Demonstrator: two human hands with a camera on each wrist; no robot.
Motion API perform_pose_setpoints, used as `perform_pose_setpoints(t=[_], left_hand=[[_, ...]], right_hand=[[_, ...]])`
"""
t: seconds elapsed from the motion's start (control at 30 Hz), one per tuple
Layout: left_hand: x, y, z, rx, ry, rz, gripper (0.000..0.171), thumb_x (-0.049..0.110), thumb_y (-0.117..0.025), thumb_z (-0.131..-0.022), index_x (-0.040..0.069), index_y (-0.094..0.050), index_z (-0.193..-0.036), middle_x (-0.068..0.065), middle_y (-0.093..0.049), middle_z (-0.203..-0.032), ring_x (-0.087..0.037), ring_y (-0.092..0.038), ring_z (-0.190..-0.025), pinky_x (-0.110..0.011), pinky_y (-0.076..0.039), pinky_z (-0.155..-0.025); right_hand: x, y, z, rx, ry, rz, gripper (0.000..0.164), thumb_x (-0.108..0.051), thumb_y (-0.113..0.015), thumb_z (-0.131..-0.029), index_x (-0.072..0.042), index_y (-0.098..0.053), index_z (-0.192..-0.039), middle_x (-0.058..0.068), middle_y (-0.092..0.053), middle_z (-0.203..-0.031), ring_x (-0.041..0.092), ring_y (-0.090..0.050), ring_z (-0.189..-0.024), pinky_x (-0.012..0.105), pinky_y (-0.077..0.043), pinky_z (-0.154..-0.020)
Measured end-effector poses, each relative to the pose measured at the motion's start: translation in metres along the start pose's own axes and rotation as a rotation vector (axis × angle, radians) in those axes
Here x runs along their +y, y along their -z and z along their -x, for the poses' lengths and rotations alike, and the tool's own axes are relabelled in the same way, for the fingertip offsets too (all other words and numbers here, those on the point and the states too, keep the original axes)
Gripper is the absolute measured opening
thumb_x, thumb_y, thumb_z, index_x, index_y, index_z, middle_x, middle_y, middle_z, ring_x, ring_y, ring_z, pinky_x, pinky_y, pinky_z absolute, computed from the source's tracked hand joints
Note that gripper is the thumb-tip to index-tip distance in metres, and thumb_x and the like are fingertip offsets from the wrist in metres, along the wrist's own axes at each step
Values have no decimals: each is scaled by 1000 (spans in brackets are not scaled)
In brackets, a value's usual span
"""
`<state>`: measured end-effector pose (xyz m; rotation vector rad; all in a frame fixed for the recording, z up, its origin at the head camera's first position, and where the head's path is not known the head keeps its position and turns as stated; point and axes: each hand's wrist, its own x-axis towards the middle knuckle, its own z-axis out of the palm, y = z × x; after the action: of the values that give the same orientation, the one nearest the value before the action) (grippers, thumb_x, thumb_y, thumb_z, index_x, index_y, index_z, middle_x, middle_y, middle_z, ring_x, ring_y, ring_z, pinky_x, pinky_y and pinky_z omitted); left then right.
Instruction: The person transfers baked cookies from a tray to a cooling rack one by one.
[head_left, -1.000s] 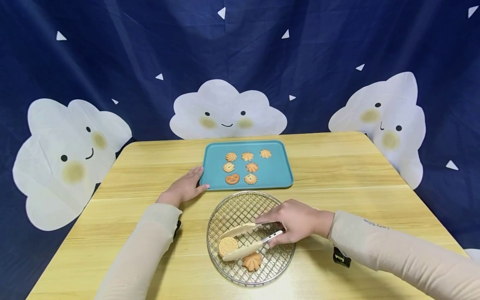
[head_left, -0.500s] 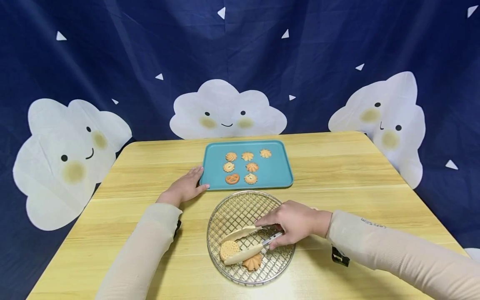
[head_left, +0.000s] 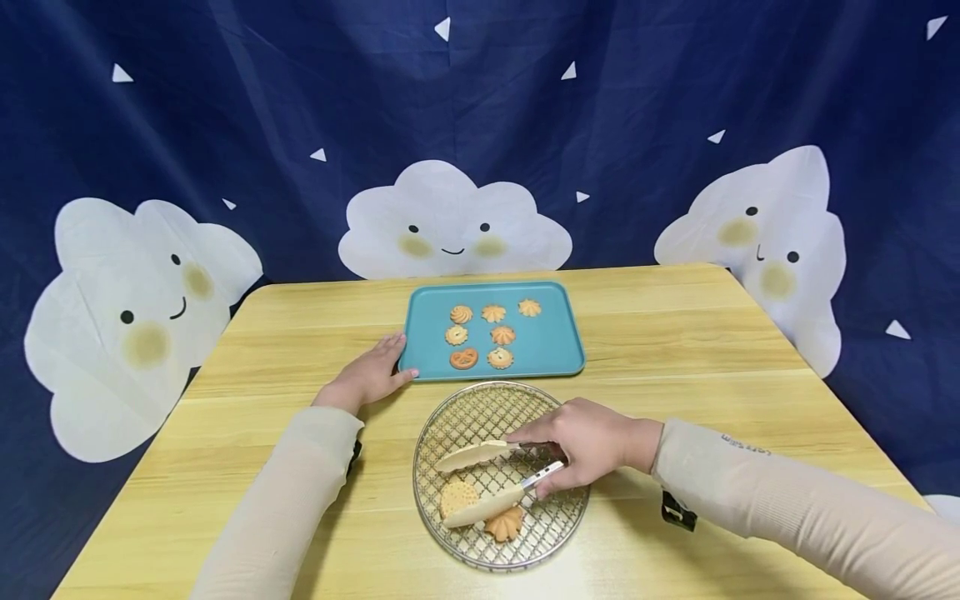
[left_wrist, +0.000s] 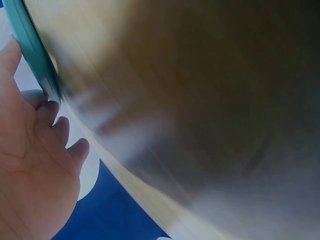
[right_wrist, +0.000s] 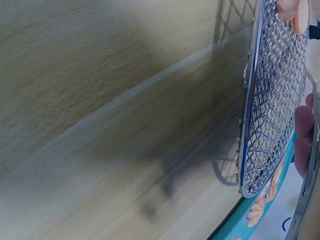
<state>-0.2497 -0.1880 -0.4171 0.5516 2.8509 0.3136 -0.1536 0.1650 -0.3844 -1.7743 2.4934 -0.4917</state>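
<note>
In the head view my right hand grips a pair of tongs with cream tips and metal arms. The tips stand spread above a round wire rack. A round dotted cookie lies on the rack, partly behind the near tip; the far tip is apart from it. Beside it, under the near arm, sits a fluted cookie. My left hand rests at the left edge of a teal tray, fingers along the side and thumb at the front corner. The left wrist view shows its fingertips by the tray rim.
Several cookies lie on the tray in loose rows, among them a pretzel-shaped one and a swirl. The rack stands just in front of the tray on the wooden table. A blue cloud-patterned cloth hangs behind.
The tongs' tips first flank the dotted cookie closely, shift slightly toward me, then spread, the far tip moving away from the cookie. The left hand and tray keep their place.
</note>
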Motion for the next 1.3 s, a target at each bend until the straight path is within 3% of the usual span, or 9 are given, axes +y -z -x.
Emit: perform_pose_setpoints(t=[0.47, 0.53, 0.63, 0.73, 0.8, 0.9, 0.97, 1.17, 1.3], left_hand=[[0, 0, 1, 11, -5, -2, 76, 47, -42, -100, -2, -13, -151, -19, -11, -156, -36, -10, -142, -49, -14, -114], [0, 1, 1, 11, -4, -2, 76, 47, -42, -100, -2, -13, -151, -19, -10, -156, -36, -10, -142, -49, -14, -114], [0, 1, 1, 11, -4, 0, 77, 46, -42, -100, -2, -13, -151, -19, -10, -156, -36, -10, -142, -49, -14, -114], [0, 0, 1, 13, -7, 1, 77, 46, -43, -100, -2, -13, -151, -19, -10, -156, -37, -10, -142, -49, -14, -114], [0, 0, 1, 14, -6, 3, 77, 46, -42, -100, -2, -13, -151, -19, -11, -156, -37, -10, -142, -49, -15, -114], [0, 0, 2, 14, -6, 4, 77, 47, -42, -100, -2, -13, -151, -19, -11, -156, -37, -11, -142, -49, -15, -114], [0, 0, 2, 11, -6, 5, 76, 47, -42, -100, -2, -13, -151, -19, -11, -156, -36, -11, -142, -49, -15, -114], [1, 0, 2, 13, -8, 12, 76, 46, -43, -99, -2, -13, -151, -19, -11, -156, -37, -11, -142, -49, -15, -114], [2, 1, 2, 11, -7, 18, 76, 46, -44, -99, -2, -13, -151, -19, -11, -156, -36, -10, -142, -49, -15, -114]], right_hand=[[2, 2, -3, 55, -174, 56, 82, -60, -68, -78, -4, -52, -136, 12, -59, -128, 25, -62, -108, 33, -52, -89], [3, 2, -3, 77, -196, 68, 83, -60, -68, -78, -3, -52, -136, 13, -60, -127, 23, -65, -101, 32, -54, -84], [5, 3, -3, 101, -246, 53, 84, -59, -70, -76, -5, -50, -138, 9, -67, -113, 11, -65, -69, 25, -55, -66], [6, 3, -5, 110, -313, 22, 87, -60, -71, -75, -6, -48, -140, 1, -66, -84, 0, -45, -45, 19, -44, -48], [8, 3, -5, 120, -355, -2, 88, -60, -72, -74, -6, -48, -140, -1, -64, -82, -3, -36, -39, 18, -40, -44], [10, 4, -6, 133, -403, -7, 90, -61, -71, -74, -5, -48, -140, 8, -68, -106, -3, -34, -39, 20, -44, -50], [11, 5, -7, 135, -435, 1, 92, -64, -70, -73, -5, -47, -140, 13, -62, -123, -2, -33, -39, 21, -47, -53], [17, 5, -8, 149, -489, -3, 96, -63, -71, -72, -4, -43, -142, 18, -61, -122, 0, -27, -38, 20, -39, -39], [24, 5, -10, 164, -505, 25, 95, -62, -71, -73, -3, -43, -142, 20, -58, -127, -1, -22, -37, 19, -38, -38]])
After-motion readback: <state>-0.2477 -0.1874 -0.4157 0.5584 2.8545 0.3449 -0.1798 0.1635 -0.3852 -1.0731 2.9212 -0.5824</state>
